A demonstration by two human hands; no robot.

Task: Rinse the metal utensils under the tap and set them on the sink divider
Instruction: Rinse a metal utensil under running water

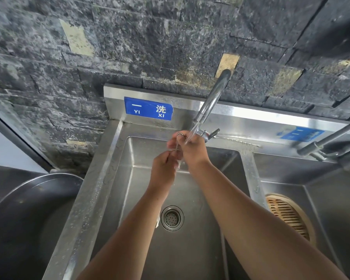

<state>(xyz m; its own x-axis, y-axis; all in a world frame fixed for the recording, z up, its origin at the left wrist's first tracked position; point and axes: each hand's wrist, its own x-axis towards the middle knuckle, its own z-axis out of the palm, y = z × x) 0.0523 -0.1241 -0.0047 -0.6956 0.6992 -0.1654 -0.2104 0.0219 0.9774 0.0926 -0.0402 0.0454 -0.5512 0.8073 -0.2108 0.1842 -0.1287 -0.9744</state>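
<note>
Both hands are raised over the left sink basin (190, 249), right under the tap's spout (210, 102). My right hand (192, 150) and my left hand (163, 168) together hold a thin metal utensil (177, 142) with a looped end near the top. Water runs from the spout onto my right hand and the utensil. A long thin metal skewer-like utensil (238, 141) lies on the back ledge behind the sink divider (251, 178). The divider itself is wet.
A drain strainer (172, 218) sits in the left basin's floor. A round slatted bamboo lid (289, 217) lies in the right basin. A second tap (327, 142) stands at the right. A large metal bowl (28, 209) sits left of the sink.
</note>
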